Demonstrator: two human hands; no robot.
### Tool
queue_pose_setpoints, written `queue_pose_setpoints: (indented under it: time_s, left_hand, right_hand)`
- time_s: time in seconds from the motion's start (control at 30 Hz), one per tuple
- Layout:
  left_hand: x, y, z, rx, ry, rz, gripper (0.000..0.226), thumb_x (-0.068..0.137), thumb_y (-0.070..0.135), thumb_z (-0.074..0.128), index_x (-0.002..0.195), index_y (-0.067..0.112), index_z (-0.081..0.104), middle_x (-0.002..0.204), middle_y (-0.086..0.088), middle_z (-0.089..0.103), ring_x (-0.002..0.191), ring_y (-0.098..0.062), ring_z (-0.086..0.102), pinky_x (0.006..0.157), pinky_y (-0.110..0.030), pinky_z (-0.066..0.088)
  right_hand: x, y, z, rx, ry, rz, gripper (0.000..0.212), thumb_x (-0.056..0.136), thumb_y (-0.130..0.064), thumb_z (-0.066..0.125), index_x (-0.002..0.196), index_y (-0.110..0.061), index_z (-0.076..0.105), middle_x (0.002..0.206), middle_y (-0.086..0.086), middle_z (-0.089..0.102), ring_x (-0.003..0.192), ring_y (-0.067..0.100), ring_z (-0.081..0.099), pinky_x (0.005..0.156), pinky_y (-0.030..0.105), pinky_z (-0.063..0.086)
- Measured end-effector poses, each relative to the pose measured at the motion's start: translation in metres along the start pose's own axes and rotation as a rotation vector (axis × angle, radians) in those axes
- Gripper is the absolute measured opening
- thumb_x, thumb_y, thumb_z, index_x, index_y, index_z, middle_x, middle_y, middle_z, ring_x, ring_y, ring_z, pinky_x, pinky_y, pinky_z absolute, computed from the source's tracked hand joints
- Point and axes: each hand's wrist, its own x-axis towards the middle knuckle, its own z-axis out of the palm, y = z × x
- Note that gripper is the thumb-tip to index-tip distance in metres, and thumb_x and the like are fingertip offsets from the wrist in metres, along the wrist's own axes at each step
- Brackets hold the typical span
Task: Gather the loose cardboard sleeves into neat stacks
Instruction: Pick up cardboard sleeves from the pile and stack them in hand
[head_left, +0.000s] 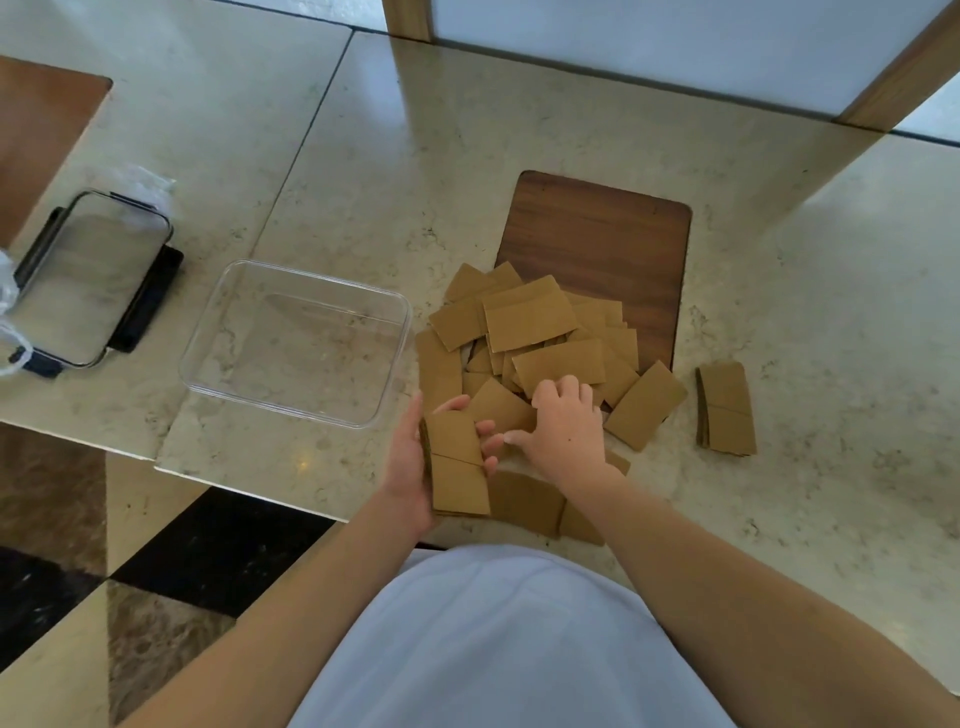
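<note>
A pile of loose brown cardboard sleeves (535, 332) lies on the marble counter, partly over a dark wooden board (613, 239). My left hand (410, 467) holds a small stack of sleeves (457, 467) at the counter's near edge, fingers curled round it. My right hand (566, 426) reaches into the near side of the pile, its fingers curled on a loose sleeve (501, 405). A finished neat stack (724, 410) lies apart on the right. More sleeves (530, 501) lie under my right wrist.
A clear plastic container (296, 343) stands open left of the pile. Its lid (88, 275) lies further left over a dark object, beside crumpled plastic wrap. Bare marble counter (831, 364) stretches to the right. The floor shows below the counter's near edge.
</note>
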Motion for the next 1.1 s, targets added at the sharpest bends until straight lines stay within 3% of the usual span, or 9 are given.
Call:
queue_pose_setpoints:
  time_s: [0.1, 0.17, 0.3, 0.47, 0.63, 0.73, 0.83, 0.93, 1.1]
  left_hand:
    - [0.0, -0.002, -0.001, 0.105, 0.043, 0.014, 0.046, 0.093, 0.04, 0.069, 0.133, 0.02, 0.063, 0.1, -0.021, 0.071, 0.082, -0.033, 0.072, 0.065, -0.04, 0.06]
    - [0.001, -0.003, -0.001, 0.17, 0.108, 0.035, 0.035, 0.098, 0.031, 0.065, 0.132, 0.022, 0.065, 0.092, -0.017, 0.073, 0.077, -0.03, 0.072, 0.06, -0.037, 0.059]
    - [0.006, -0.006, 0.002, 0.327, 0.263, 0.113, 0.031, 0.103, 0.044, 0.056, 0.122, 0.023, 0.068, 0.098, -0.016, 0.071, 0.084, -0.029, 0.072, 0.059, -0.038, 0.058]
    - [0.004, -0.014, 0.018, 0.319, 0.25, 0.057, 0.042, 0.102, 0.053, 0.052, 0.123, 0.019, 0.066, 0.106, -0.018, 0.067, 0.09, -0.032, 0.071, 0.065, -0.043, 0.063]
    - [-0.002, -0.017, 0.028, 0.342, 0.091, 0.025, 0.045, 0.095, 0.056, 0.063, 0.12, 0.02, 0.073, 0.095, -0.015, 0.079, 0.079, -0.029, 0.078, 0.063, -0.041, 0.063]
    - [0.0, -0.02, 0.036, 0.388, 0.072, -0.027, 0.037, 0.092, 0.048, 0.071, 0.123, 0.026, 0.07, 0.11, -0.018, 0.071, 0.094, -0.034, 0.074, 0.081, -0.052, 0.062]
    - [0.005, -0.022, 0.037, 0.445, 0.086, 0.006, 0.031, 0.097, 0.034, 0.068, 0.127, 0.028, 0.065, 0.121, -0.02, 0.068, 0.105, -0.038, 0.068, 0.098, -0.059, 0.053]
    - [0.001, -0.021, 0.034, 0.302, 0.065, -0.031, 0.037, 0.096, 0.033, 0.069, 0.131, 0.023, 0.061, 0.104, -0.02, 0.073, 0.084, -0.033, 0.073, 0.072, -0.046, 0.061]
    - [-0.001, -0.015, 0.026, 0.195, 0.027, -0.035, 0.035, 0.095, 0.033, 0.067, 0.127, 0.019, 0.064, 0.103, -0.022, 0.065, 0.084, -0.035, 0.069, 0.07, -0.047, 0.058]
  right_hand:
    - [0.0, -0.001, 0.001, 0.269, -0.105, 0.082, 0.037, 0.084, -0.04, 0.079, 0.1, -0.023, 0.051, 0.096, -0.007, 0.054, 0.09, 0.017, 0.053, 0.081, 0.034, 0.051]
    - [-0.004, 0.001, 0.0, 0.499, -0.222, 0.114, 0.025, 0.09, -0.03, 0.076, 0.104, -0.025, 0.055, 0.094, -0.007, 0.061, 0.084, 0.013, 0.059, 0.071, 0.028, 0.052]
    - [-0.022, 0.007, -0.005, 0.678, -0.157, 0.028, 0.012, 0.099, -0.032, 0.064, 0.109, -0.029, 0.068, 0.095, -0.014, 0.069, 0.086, 0.004, 0.063, 0.072, 0.022, 0.048]
    - [-0.053, 0.003, -0.011, 0.687, -0.012, 0.061, 0.021, 0.102, -0.033, 0.058, 0.089, -0.019, 0.067, 0.081, -0.003, 0.065, 0.077, 0.01, 0.06, 0.071, 0.033, 0.052]
    - [-0.071, -0.011, -0.027, 0.434, 0.094, -0.069, 0.01, 0.098, -0.028, 0.063, 0.092, -0.021, 0.061, 0.089, -0.009, 0.053, 0.07, 0.003, 0.056, 0.06, 0.014, 0.043]
    - [-0.076, -0.023, -0.034, 0.475, -0.087, -0.253, 0.024, 0.096, -0.045, 0.059, 0.1, -0.022, 0.067, 0.091, -0.008, 0.06, 0.075, 0.004, 0.057, 0.064, 0.021, 0.047]
    - [-0.072, -0.009, -0.041, 0.706, -0.105, -0.145, 0.028, 0.096, -0.051, 0.058, 0.098, -0.027, 0.07, 0.085, -0.013, 0.068, 0.077, 0.001, 0.062, 0.069, 0.02, 0.052]
    - [-0.063, 0.038, -0.033, 0.516, 0.076, 0.125, 0.031, 0.094, -0.038, 0.069, 0.118, -0.02, 0.065, 0.109, -0.006, 0.064, 0.102, 0.012, 0.061, 0.092, 0.033, 0.054]
    - [-0.069, 0.09, -0.005, 0.054, -0.163, 0.166, 0.092, 0.076, -0.057, 0.081, 0.151, -0.024, 0.04, 0.151, 0.004, 0.033, 0.141, 0.029, 0.029, 0.119, 0.046, 0.031]
